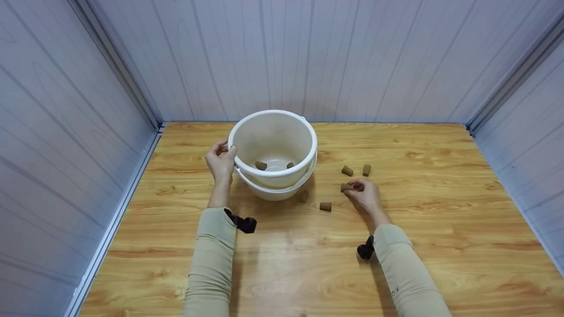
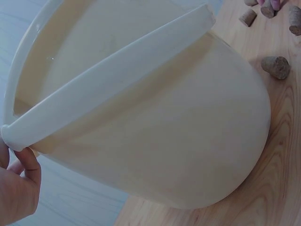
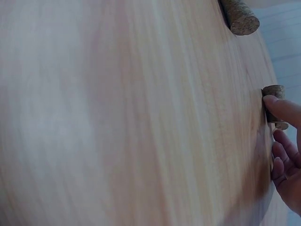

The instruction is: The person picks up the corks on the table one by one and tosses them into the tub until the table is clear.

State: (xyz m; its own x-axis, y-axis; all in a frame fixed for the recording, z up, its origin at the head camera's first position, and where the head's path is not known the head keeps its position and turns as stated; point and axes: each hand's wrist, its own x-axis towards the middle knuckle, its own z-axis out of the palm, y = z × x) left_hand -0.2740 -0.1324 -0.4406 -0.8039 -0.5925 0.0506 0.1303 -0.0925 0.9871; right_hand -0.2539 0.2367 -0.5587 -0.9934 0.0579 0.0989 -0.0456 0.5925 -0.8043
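A white bucket [image 1: 275, 174] stands upright on the table, its handle hanging down in front. My left hand [image 1: 221, 165] grips the bucket's rim at the left side, thumb over the edge. Through the opening show a brown cork [image 1: 261, 166] and part of a second cork [image 1: 290, 165] at the bottom. To the right of the bucket, my right hand [image 1: 366, 193] pinches a cork stopper [image 1: 346, 187] close over the tabletop. In the right wrist view the thumb [image 3: 282, 109] lies on that cork [image 3: 275, 92], with the other fingers curled below it.
Other corks lie loose on the wooden table [image 1: 282, 273]: one cork [image 1: 325, 206] nearer me, one cork [image 1: 304, 196] beside the bucket's base, and a pair beyond my right hand, a tilted cork [image 1: 347, 170] and an upright-looking cork [image 1: 367, 170]. Panel walls [image 1: 335, 57] enclose the table.
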